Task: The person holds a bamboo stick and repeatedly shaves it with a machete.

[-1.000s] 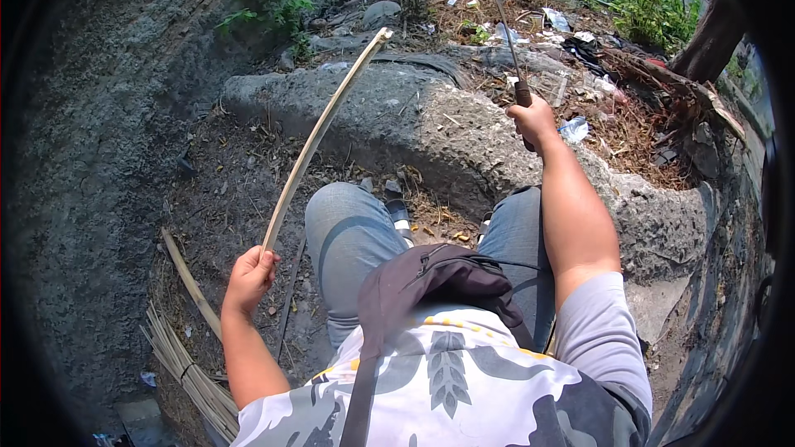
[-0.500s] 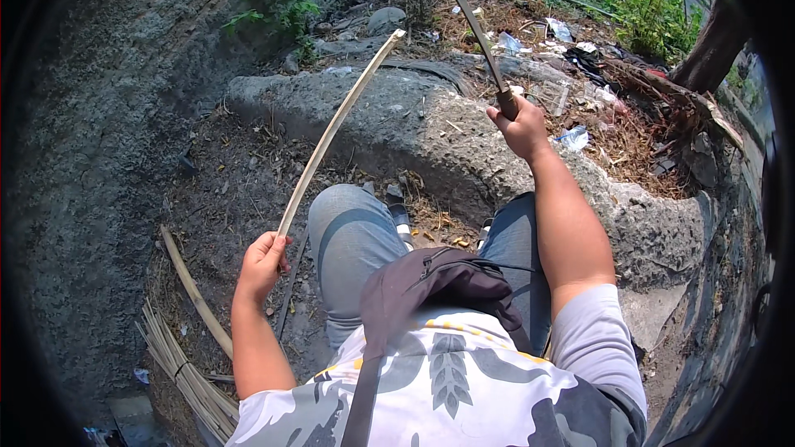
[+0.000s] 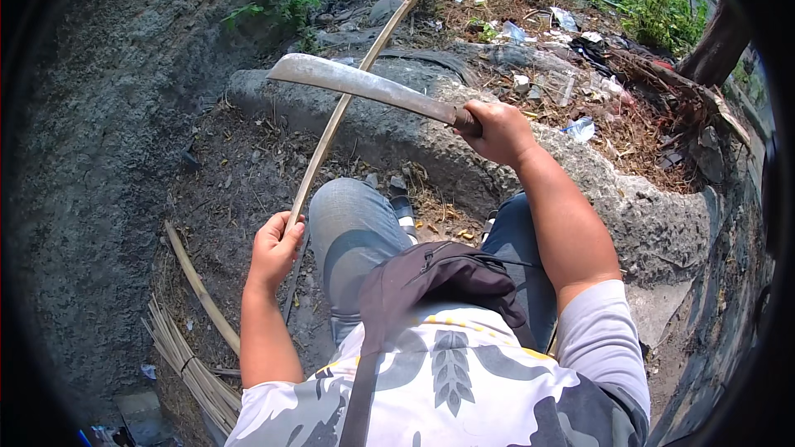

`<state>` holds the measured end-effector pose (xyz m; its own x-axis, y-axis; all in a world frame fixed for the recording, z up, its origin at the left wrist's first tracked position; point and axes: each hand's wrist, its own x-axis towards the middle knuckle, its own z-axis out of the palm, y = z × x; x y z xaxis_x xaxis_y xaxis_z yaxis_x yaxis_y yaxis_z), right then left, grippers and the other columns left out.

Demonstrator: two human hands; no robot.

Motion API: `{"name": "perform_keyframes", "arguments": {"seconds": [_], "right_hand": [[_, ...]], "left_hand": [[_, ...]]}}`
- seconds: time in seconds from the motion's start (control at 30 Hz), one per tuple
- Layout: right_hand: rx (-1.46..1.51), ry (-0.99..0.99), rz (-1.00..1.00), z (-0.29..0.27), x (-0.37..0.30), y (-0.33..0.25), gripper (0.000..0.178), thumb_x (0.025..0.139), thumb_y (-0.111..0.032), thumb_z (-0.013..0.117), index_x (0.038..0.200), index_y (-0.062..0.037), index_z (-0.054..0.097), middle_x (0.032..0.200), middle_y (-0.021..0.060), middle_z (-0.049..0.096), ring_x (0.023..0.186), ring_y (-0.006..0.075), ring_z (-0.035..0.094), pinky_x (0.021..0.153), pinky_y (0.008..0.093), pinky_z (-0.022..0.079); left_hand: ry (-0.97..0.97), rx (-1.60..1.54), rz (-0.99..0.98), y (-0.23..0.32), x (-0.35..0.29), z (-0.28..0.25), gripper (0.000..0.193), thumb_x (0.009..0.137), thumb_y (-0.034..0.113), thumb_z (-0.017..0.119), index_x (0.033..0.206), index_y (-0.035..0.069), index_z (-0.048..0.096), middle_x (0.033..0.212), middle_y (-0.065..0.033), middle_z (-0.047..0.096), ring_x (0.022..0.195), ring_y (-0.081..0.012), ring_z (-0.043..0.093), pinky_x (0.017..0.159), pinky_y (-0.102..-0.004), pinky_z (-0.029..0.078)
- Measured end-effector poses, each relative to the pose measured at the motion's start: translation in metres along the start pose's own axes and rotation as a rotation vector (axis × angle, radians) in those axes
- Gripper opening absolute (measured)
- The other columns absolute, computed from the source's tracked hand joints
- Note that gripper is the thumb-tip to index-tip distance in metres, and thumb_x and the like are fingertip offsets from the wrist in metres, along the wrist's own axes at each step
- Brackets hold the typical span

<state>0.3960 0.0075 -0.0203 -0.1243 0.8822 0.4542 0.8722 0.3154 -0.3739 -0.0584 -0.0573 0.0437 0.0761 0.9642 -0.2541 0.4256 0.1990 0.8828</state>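
My left hand [image 3: 277,250] is closed round the lower end of a long, pale split strip of bamboo or wood [image 3: 325,142]. The strip slants up and away to the right, over the concrete block. In my right hand [image 3: 499,131] is the dark handle of a machete [image 3: 373,87], its broad blade pointing left. The blade crosses the strip's upper part in this view; whether they touch I cannot tell. My fingers hide part of the handle.
A tied bundle of thin sticks [image 3: 195,377] and a curved pole [image 3: 201,285] lie by my left arm. Ahead runs a rough concrete block [image 3: 530,157], with litter and a tree trunk [image 3: 716,45] beyond. A rough wall [image 3: 91,157] rises at left.
The machete has swung from pointing up and away to pointing left across the strip. The strip's far end has risen in view, and my left hand has shifted slightly right.
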Motion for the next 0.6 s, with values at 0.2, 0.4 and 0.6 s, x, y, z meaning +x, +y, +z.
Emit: {"name": "perform_keyframes", "arguments": {"seconds": [0.2,0.4,0.6], "right_hand": [[-0.008,0.019,-0.182,0.005,0.001,-0.013,0.027,0.081,-0.023,0.077,0.102,-0.0118,0.065,0.082,0.0123,0.071,0.079,0.0355,0.071,0.071,0.0471,0.056],[0.011,-0.07,-0.151,0.01,-0.001,-0.029,0.035,0.08,-0.019,0.076,0.112,-0.0108,0.062,0.094,0.0113,0.071,0.085,0.0339,0.072,0.077,0.0453,0.059],[0.004,-0.14,-0.155,0.004,0.001,-0.04,0.031,0.082,-0.028,0.078,0.1,-0.0112,0.059,0.088,0.0104,0.072,0.084,0.0334,0.073,0.072,0.0469,0.059]], "left_hand": [[0.01,0.141,0.082,0.017,0.026,0.027,0.028,0.107,0.022,0.061,0.125,0.003,0.07,0.079,0.0026,0.064,0.068,-0.0067,0.053,0.061,-0.0257,0.044],[-0.006,0.303,0.208,0.043,0.04,0.057,0.027,0.105,0.024,0.062,0.118,0.002,0.071,0.077,0.0028,0.061,0.068,-0.0067,0.049,0.061,-0.0279,0.041],[-0.046,0.252,0.223,0.045,0.052,0.077,0.025,0.104,0.024,0.064,0.115,0.002,0.071,0.078,0.0013,0.064,0.069,-0.0071,0.052,0.062,-0.0279,0.043]]}}
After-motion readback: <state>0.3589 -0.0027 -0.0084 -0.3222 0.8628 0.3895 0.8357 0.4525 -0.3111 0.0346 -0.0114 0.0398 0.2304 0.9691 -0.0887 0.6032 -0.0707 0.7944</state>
